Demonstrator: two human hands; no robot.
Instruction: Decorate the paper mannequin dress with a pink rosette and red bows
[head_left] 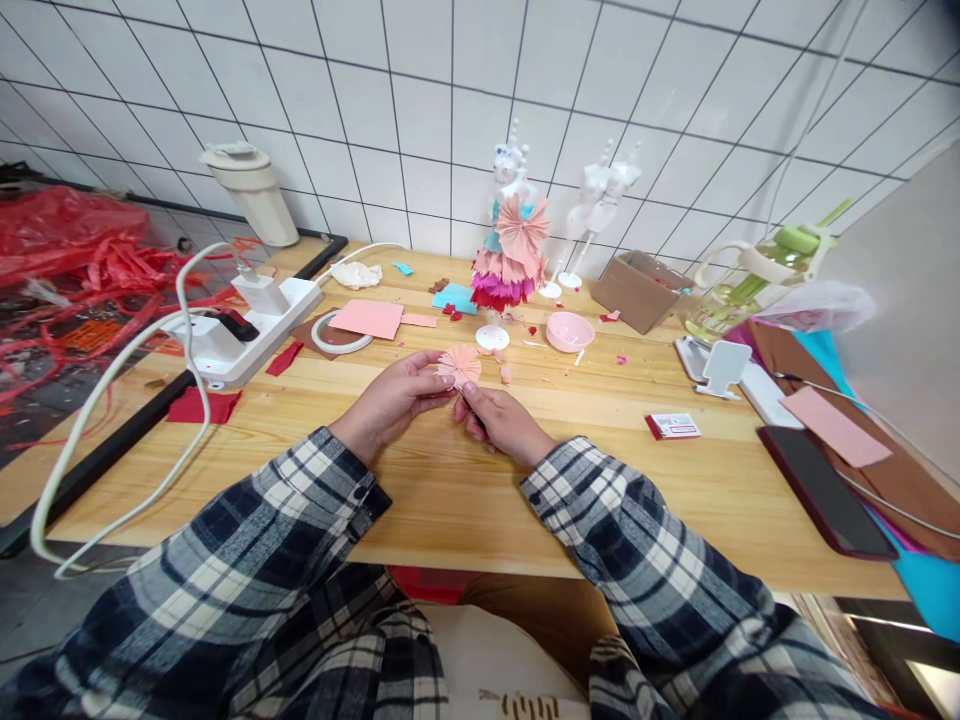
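Hands: both of mine meet over the table's near middle, on one pink paper rosette (459,365).
Left hand (390,400): grasps the rosette's left rim between thumb and fingers.
Right hand (501,422): curls closed, pinching the rosette's lower edge; I cannot tell whether a thin tool sits in that grip too.
Handling: I judge that a light pinch near the hub, not the rim, keeps the pleats from flattening, and that it is better to turn the paper than the wrists.
Table (675,500): one, pale wood.
Power strip (247,325): one, left of my left hand.
Doll stands: two, beyond the hands; dressed stand (510,255), bare stand (600,195).
Phone (825,490): one, right of my right hand.
Pink sheets: two; near sheet (367,318) beyond my left hand, far sheet (836,425) well off right.
Pink bowl (570,331): one, beyond my right hand.
Card box (673,426): one, right.
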